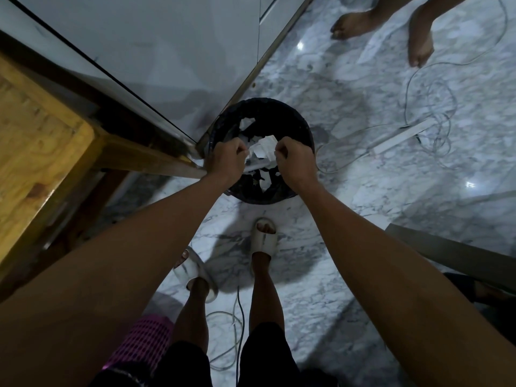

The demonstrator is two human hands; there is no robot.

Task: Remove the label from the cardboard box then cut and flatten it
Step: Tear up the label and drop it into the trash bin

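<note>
- Both hands out over a black bin (303, 129) on the marble floor (363, 169), straight ahead of the feet.
- Left hand (224, 160) and right hand (294, 163) are fists with a white scrap of paper (261, 150) stretched between them; each looks to be pinching one end. Likely the peeled label, but too blurred to read.
- Key relation: scrap hangs directly above the bin mouth, long axis running left-right between the fists. Hands about equally near, so either can let go and it should drop in.
- Bin has a dark liner and already holds torn white paper bits (265, 182); can't tell how full.
- Cardboard box: not clearly in view. A flat grey-brown sheet (446, 247) lies on the floor to the right, well apart from the hands; could be cardboard, can't confirm.
- Judgement: label step near done, cutting and flattening not started.
- Nearby: wooden table (36, 135) on the left, white cables (435, 107) and a power strip (399, 138) beyond the bin, another person's bare feet (418, 46) farther off.
- Risk: scrap sticks to fingers or lands outside the rim.
</note>
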